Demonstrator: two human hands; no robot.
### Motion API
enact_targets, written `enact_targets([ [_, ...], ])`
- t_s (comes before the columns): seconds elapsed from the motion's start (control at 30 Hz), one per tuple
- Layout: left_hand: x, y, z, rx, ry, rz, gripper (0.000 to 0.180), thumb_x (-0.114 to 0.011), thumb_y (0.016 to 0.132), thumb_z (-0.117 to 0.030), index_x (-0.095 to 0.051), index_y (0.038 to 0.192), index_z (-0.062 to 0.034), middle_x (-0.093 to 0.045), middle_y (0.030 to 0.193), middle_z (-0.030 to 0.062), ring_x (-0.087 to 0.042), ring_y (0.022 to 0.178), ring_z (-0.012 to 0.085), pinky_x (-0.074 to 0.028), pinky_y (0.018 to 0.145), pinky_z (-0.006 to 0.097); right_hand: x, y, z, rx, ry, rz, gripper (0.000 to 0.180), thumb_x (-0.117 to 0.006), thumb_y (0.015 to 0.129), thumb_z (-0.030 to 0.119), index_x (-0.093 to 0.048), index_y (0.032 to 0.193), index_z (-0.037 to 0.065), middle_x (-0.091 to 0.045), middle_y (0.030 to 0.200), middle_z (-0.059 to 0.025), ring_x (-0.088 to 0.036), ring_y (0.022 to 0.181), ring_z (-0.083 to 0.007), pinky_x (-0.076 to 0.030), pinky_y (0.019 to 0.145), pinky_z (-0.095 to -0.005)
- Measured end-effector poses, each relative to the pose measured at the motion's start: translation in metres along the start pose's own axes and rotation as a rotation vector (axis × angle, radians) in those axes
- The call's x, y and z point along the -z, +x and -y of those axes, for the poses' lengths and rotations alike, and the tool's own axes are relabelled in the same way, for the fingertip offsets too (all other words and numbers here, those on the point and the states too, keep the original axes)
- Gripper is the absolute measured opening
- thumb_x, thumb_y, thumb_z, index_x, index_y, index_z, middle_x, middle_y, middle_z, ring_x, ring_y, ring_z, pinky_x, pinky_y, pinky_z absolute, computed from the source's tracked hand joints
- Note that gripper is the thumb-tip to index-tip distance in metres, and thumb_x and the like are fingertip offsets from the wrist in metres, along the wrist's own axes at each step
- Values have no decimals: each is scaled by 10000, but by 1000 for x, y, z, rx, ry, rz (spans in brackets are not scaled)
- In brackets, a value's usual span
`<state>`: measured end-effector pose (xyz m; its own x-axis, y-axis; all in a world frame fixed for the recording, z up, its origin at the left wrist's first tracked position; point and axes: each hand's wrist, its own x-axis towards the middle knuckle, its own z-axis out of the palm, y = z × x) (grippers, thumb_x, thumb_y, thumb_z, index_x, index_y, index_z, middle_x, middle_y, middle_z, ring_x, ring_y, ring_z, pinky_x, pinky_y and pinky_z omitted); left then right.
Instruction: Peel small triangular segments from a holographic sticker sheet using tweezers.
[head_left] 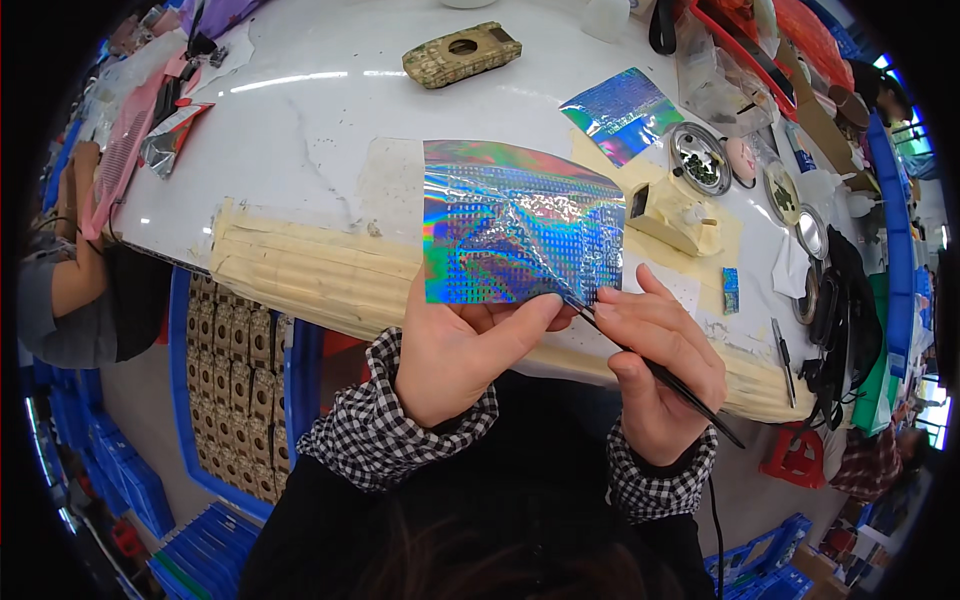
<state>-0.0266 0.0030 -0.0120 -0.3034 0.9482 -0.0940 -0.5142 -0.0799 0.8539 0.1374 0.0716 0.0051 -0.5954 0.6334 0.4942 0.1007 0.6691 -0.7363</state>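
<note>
My left hand (450, 365) holds a sheet (525, 225) before me, over the table (300, 130); my right hand (672, 345) has a tool (712, 418) at its near edge. A hull (455, 65) lies behind it, another sheet (622, 112) behind to the right. Right of mine stand a block (665, 222), a dish (700, 160) behind it, and, nearer me, a pen (785, 365). Below left, a crate (181, 400) holds more hulls (235, 395).

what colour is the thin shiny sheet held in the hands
Shiny sheet: iridescent, mostly blue; head view.

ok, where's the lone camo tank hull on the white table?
Head view, top, just left of centre: the camo hull sits beyond the held iridescent sheet, left of the loose iridescent sheet.
</note>
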Motion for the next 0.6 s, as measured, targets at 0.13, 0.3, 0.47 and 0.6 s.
enact_targets([
  [0.13,0,-1,-1,-3,4,-1,287,-579,828,56,-529,1108,22,-645,971,130,-648,839,191,-547,759,326,-2,-1,1,-4,-9,-18,219,-694,801,111,-675,1003,26,-681,962,-105,-645,977,-267,-418,974,-471],
  [0.3,0,-1,0,11,-13,-14,285,-586,828,49,-530,1107,30,-648,961,128,-649,827,190,-546,758,328,-3,-1,1,-15,17,-32,220,-688,811,122,-673,1007,24,-680,961,-107,-645,977,-268,-415,978,-472],
  [0.47,-1,0,-2,11,-11,-7,296,-591,823,50,-531,1112,30,-649,967,130,-653,836,190,-552,753,322,1,-1,1,3,19,-16,223,-691,810,126,-672,1006,19,-680,961,-109,-645,979,-266,-409,983,-477],
  [0.6,1,-1,0,7,-7,-15,306,-594,825,49,-528,1123,25,-646,983,134,-654,850,194,-554,756,323,-1,-1,0,-5,21,-4,221,-692,808,122,-673,1003,21,-679,968,-108,-645,979,-266,-406,985,-480],
])
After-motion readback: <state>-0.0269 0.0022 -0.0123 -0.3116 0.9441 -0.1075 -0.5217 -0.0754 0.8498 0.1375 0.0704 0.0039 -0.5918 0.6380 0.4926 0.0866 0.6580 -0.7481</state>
